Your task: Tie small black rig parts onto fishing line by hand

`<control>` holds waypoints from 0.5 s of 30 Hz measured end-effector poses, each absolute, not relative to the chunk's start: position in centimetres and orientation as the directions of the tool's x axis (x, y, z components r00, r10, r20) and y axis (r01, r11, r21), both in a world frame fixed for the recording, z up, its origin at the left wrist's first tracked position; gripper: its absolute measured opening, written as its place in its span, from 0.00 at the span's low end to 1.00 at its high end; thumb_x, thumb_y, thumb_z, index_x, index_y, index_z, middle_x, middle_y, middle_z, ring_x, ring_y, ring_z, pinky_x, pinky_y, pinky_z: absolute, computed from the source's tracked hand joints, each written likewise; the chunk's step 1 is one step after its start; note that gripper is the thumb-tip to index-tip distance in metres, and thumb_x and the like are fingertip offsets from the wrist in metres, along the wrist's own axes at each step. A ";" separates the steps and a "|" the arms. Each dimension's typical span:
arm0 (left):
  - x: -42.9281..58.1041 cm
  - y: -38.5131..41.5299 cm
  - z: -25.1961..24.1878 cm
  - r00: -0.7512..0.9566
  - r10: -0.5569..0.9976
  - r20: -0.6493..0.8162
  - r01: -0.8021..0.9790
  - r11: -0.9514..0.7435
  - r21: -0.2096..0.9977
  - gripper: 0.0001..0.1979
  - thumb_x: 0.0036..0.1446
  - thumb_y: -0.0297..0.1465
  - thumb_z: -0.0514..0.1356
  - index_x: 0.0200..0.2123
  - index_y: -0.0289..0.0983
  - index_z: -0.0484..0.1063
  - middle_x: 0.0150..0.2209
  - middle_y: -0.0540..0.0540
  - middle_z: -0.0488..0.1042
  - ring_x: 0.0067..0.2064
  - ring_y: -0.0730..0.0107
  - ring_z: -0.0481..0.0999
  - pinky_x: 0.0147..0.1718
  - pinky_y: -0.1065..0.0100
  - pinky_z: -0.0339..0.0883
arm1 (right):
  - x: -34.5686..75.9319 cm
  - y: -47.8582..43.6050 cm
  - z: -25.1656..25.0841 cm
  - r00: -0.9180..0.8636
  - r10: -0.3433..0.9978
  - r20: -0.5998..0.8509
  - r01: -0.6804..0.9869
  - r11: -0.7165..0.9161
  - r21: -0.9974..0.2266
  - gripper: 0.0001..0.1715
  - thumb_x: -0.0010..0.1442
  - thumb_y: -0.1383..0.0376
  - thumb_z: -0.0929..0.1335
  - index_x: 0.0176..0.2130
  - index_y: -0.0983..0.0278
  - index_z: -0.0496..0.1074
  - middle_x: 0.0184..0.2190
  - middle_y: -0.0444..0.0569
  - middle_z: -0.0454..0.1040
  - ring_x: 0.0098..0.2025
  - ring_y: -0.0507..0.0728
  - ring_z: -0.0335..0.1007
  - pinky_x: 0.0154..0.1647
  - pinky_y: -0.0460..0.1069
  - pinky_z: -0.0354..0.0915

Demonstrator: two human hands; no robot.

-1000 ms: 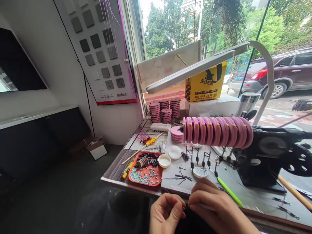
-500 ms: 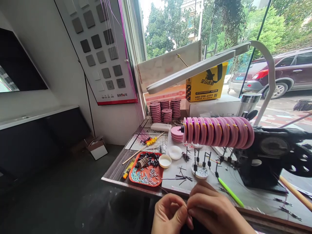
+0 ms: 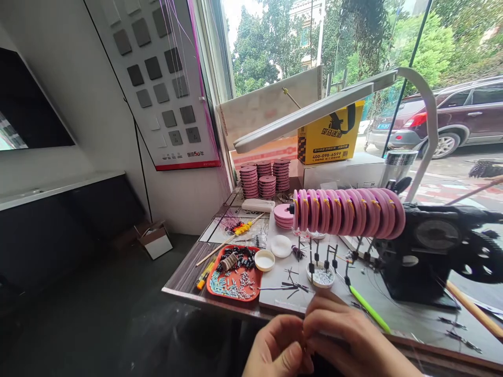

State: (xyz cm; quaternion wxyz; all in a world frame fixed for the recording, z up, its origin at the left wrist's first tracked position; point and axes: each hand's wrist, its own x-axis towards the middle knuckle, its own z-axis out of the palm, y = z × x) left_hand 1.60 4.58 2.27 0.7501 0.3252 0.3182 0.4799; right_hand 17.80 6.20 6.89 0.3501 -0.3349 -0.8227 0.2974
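At the table's front edge, my left hand (image 3: 278,348) and my right hand (image 3: 343,330) meet with fingertips pinched together. Whatever lies between the fingers is too small or hidden to make out. Just beyond them, a row of pink spools (image 3: 349,212) sits on a black winding machine (image 3: 436,235), with black pieces hanging below on thin lines. A round white dish (image 3: 321,277) of small clear bits stands under these. To the left is an orange tray (image 3: 214,288) with black parts, turquoise tubes and small metal pieces.
Stacks of pink spools (image 3: 249,183) stand at the back. A white lamp arm (image 3: 306,118) reaches over the table. A bright green stick (image 3: 369,310) lies right of my hands, and a wooden rod (image 3: 471,309) farther right. A shallow cream lid (image 3: 264,260) sits beside the tray.
The view has shifted slightly. My left thumb and fingers have changed position a little, while both hands stay close together. The things on the table stand as before.
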 end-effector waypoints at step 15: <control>1.4 4.6 3.0 0.353 0.921 -0.167 -0.191 0.246 0.950 0.23 0.37 0.50 0.68 0.19 0.33 0.77 0.18 0.51 0.67 0.22 0.78 0.61 0.26 0.74 0.54 | 18.3 6.2 8.0 -0.608 0.729 0.316 0.378 0.616 -0.691 0.23 0.67 0.59 0.58 0.24 0.63 0.65 0.27 0.47 0.69 0.31 0.54 0.65 0.31 0.46 0.60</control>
